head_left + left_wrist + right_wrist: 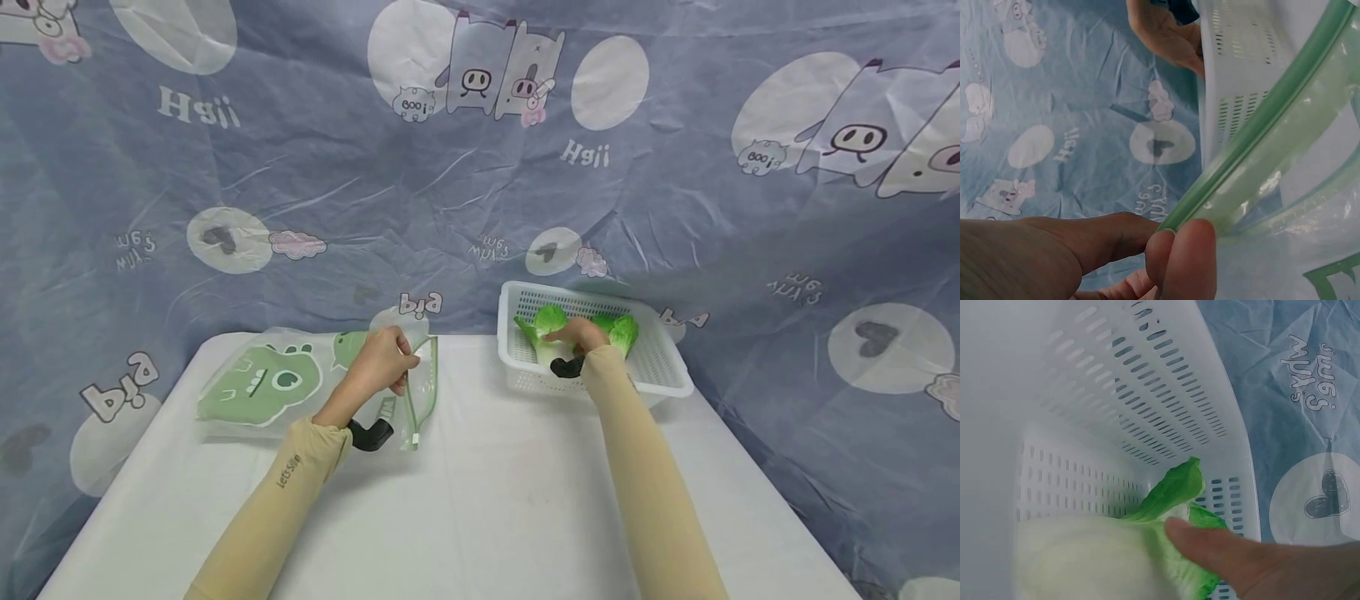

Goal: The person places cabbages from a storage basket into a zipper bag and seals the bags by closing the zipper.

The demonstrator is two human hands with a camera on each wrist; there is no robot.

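My left hand [382, 360] pinches the green zip edge [1235, 159] of a clear zip bag [287, 375] between thumb and fingers. The bag lies on its side at the left, with a green cartoon monster printed on it. At the right, my right hand [585, 335] reaches into a white slotted basket [517, 367]. Its thumb [1204, 547] rests against a bok choy [1097, 556] with a pale stem and green leaves. The other fingers are hidden, so I cannot tell whether they grip it. More green leaves [624, 333] show right of the hand.
A white-covered table [510, 500] carries the bag and the basket, with a strip of cloth between them. Behind it hangs a blue-grey sheet [337, 167] with cartoon pig prints. Black wrist-worn devices [371, 435] sit under both wrists.
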